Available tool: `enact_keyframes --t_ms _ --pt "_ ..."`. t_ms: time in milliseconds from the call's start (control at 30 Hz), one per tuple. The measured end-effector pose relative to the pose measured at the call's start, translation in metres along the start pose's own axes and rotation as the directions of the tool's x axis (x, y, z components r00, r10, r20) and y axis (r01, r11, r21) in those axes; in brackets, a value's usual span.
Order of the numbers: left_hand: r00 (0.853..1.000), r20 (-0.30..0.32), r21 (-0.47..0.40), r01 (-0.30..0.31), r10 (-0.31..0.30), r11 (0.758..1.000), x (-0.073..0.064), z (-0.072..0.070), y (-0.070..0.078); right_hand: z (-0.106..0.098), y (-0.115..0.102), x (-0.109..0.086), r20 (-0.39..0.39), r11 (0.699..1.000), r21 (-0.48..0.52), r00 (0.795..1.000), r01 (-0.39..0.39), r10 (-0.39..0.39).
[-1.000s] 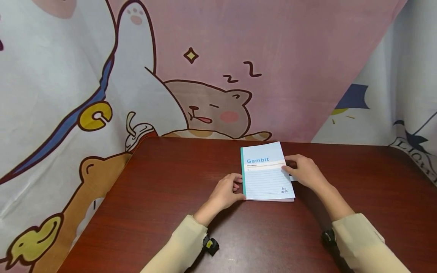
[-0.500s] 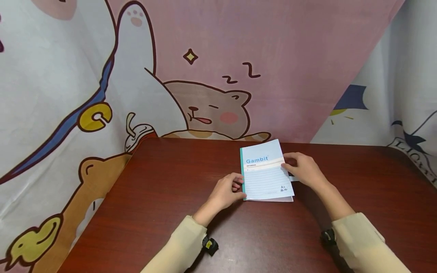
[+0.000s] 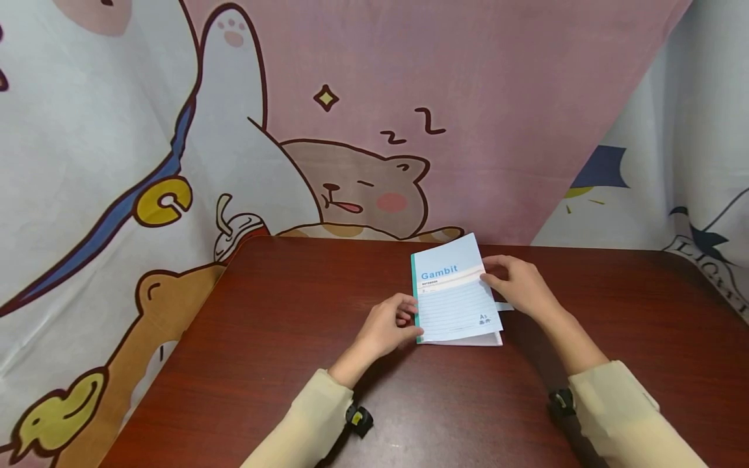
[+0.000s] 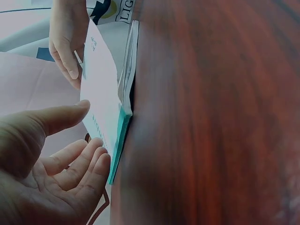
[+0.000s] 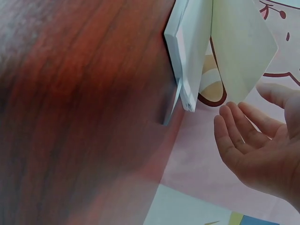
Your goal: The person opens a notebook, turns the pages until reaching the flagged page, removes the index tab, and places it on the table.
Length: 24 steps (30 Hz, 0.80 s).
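Note:
A notebook (image 3: 456, 299) with a pale blue "Gambit" cover and a green spine lies on the table. Its front cover (image 5: 241, 51) is lifted at the right side, away from the pages (image 5: 194, 56). My right hand (image 3: 517, 283) pinches that cover's free edge between thumb and fingertips. At the spine rests my left hand (image 3: 386, 326), thumb over the lower left corner and fingers loosely bent beside the green edge (image 4: 121, 145). From under the right edge of the notebook sticks a small white tab (image 3: 504, 306).
The dark red wooden table (image 3: 281, 305) spreads around the notebook. Behind it hangs a cloth (image 3: 503, 117) printed with cartoon animals, reaching down to the far table edge. A dark band with a small device (image 3: 359, 419) sits at the left sleeve.
My right hand has risen slightly, lifting the notebook's front cover further, so the gap over the pages is wider. The left hand stays nearly still at the spine.

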<state>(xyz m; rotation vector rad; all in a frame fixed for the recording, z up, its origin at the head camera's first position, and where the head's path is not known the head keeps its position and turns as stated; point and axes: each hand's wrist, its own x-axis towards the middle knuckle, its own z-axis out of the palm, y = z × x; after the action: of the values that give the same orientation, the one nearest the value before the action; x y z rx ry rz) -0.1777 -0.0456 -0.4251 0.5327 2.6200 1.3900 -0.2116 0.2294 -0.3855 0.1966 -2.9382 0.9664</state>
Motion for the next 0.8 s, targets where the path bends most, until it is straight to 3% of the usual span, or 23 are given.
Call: enact_keyframes --t_ms 533,800 --pt "1.0 -0.012 -0.011 -0.028 0.028 1.0 -0.001 -0.004 0.005 -0.003 -0.009 0.003 -0.038 0.994 0.091 0.998 0.054 -0.051" --pt "0.999 -0.021 -0.019 -0.041 0.04 0.999 0.0 -0.004 0.009 -0.003 -0.012 0.007 -0.035 0.956 0.281 0.997 0.081 -0.074"
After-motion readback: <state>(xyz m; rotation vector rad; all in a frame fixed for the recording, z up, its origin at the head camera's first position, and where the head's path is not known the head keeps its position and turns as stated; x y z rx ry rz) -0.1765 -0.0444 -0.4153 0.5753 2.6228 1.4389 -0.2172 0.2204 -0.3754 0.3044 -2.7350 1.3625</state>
